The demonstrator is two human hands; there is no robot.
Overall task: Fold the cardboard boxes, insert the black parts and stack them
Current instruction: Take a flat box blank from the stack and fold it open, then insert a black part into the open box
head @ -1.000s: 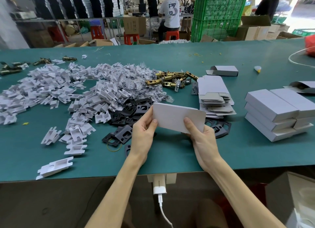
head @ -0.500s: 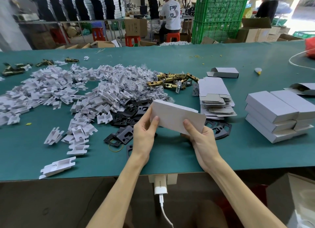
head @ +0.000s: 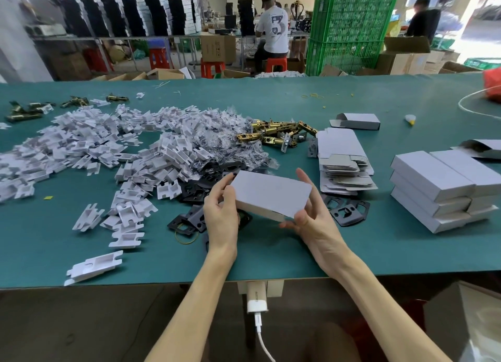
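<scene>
matt white cardboard box

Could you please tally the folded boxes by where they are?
held box: 1
stacked boxes: 6 visible
loose boxes: 2
total: 9

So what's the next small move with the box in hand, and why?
Probably tuck one end shut, most likely the left. The white cardboard box is squared up and held off the table, left hand gripping its left end, right hand its right. Both ends are hidden, so I can't confirm they're open. The black plates lie right below, ready to insert afterwards.
</scene>
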